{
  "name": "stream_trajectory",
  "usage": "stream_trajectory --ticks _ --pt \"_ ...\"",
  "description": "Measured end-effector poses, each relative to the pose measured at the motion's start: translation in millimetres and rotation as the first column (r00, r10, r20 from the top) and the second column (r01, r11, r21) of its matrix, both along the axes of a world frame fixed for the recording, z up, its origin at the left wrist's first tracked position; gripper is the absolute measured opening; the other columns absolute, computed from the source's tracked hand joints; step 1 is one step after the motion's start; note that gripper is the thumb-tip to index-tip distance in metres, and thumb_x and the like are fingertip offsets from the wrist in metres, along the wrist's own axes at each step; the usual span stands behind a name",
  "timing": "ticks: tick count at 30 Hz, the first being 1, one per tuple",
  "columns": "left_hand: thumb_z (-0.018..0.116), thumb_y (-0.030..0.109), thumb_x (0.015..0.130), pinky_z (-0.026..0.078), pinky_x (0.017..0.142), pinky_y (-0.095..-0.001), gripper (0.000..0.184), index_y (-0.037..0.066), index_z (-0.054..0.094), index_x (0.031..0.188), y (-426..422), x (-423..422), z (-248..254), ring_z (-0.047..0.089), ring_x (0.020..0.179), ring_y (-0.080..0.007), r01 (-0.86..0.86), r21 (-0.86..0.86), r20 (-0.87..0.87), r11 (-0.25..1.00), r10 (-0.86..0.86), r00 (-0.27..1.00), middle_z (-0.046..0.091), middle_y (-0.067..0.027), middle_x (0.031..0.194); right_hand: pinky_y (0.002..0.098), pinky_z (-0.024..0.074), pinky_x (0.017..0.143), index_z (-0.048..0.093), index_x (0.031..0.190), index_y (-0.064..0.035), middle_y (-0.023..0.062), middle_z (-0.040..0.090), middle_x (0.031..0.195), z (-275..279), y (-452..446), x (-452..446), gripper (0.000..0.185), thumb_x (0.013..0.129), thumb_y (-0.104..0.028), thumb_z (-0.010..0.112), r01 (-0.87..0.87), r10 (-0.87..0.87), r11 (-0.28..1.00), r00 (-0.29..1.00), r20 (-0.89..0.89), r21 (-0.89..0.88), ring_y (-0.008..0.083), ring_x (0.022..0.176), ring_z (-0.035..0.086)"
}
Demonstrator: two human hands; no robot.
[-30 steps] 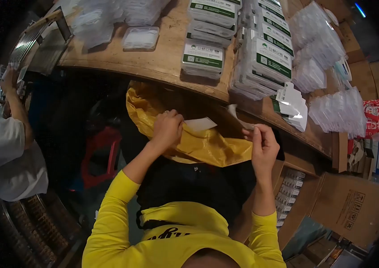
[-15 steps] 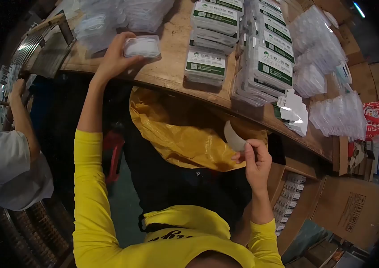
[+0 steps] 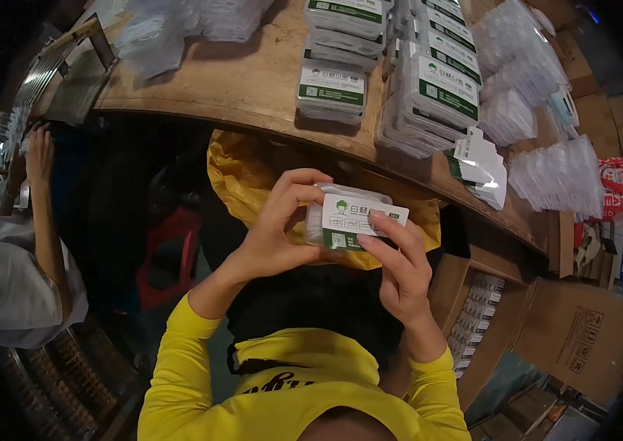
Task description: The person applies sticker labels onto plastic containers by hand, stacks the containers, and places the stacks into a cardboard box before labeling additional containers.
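Observation:
Above the yellow bag (image 3: 234, 173) in my lap, my left hand (image 3: 271, 231) grips a small clear plastic box (image 3: 314, 219) with white contents. My right hand (image 3: 403, 268) pinches a white and green printed card (image 3: 348, 213), which lies over the box's front face and covers much of it. The card sits slightly askew, and I cannot tell whether it is inside or on top of the box. More such cards (image 3: 482, 165) lie fanned on the table edge. Finished-looking boxes with the same card (image 3: 332, 84) are stacked on the table.
The wooden table (image 3: 201, 88) carries bundles of clear plastic cases (image 3: 554, 176) at the right and more plastic pieces (image 3: 153, 44) at the back left. An open carton (image 3: 521, 294) with packed boxes stands low at right. Another person (image 3: 21, 272) works at far left, near a red stool (image 3: 168, 250).
My left hand has brought the box from the table down to my lap. My right hand has raised the card onto it, printed face now showing.

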State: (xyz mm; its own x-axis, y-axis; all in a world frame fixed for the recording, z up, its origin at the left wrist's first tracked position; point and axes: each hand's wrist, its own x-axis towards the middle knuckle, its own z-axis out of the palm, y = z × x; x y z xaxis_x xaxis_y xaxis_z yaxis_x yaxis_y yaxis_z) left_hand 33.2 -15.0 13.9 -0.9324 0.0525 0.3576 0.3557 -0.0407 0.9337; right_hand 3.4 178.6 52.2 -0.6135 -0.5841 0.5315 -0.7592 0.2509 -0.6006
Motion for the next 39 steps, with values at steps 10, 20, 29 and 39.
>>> stream_trajectory --ticks 10,20,29,39 --pt "0.078 -0.001 0.055 0.043 0.09 -0.0328 0.082 0.008 0.029 0.12 20.2 -2.0 7.7 0.04 0.111 -0.0201 0.035 0.128 0.054 0.991 -0.042 0.998 0.035 -0.0106 0.119 0.0346 0.0414 0.081 0.063 0.097 -0.0059 0.012 0.053 0.113 -2.5 10.3 -0.3 0.038 0.065 0.009 0.051 0.046 -0.042 0.998 0.996 -0.081 0.044 0.0297 0.097 0.05" --pt "0.078 0.0 0.054 0.044 0.088 -0.0325 0.082 0.009 0.029 0.12 18.2 -2.2 8.3 0.04 0.109 -0.0202 0.025 0.087 0.042 0.996 -0.029 0.999 0.035 -0.0109 0.119 0.0344 0.0411 0.081 0.063 0.097 -0.006 0.0119 0.053 0.113 -0.8 9.3 -0.9 0.034 0.067 0.006 0.053 0.055 -0.048 0.996 0.995 -0.083 0.077 0.0285 0.098 0.051" --pt "0.075 0.001 0.059 0.045 0.085 -0.0313 0.046 0.005 0.047 0.096 -3.5 -25.4 12.8 0.044 0.108 -0.0208 -0.032 -0.058 -0.007 0.998 0.032 0.999 0.037 -0.0123 0.117 0.0493 0.0202 0.099 0.039 0.125 -0.0071 0.0175 0.021 0.137 -1.0 14.4 -5.4 0.057 0.073 -0.012 0.062 0.084 -0.104 0.85 0.995 0.008 0.521 0.0406 0.126 0.013" --pt "0.072 0.01 0.065 0.038 0.089 -0.038 0.037 0.01 0.058 0.099 -53.0 -116.8 11.9 0.035 0.116 -0.0261 -0.517 -0.465 -0.233 0.718 0.464 0.854 0.039 -0.0092 0.126 0.0425 0.0309 0.093 0.055 0.107 -0.0064 0.0125 0.048 0.116 -34.4 79.9 -110.4 0.031 0.076 -0.009 0.058 0.621 -0.488 0.702 0.775 -0.401 0.347 0.0352 0.112 0.038"
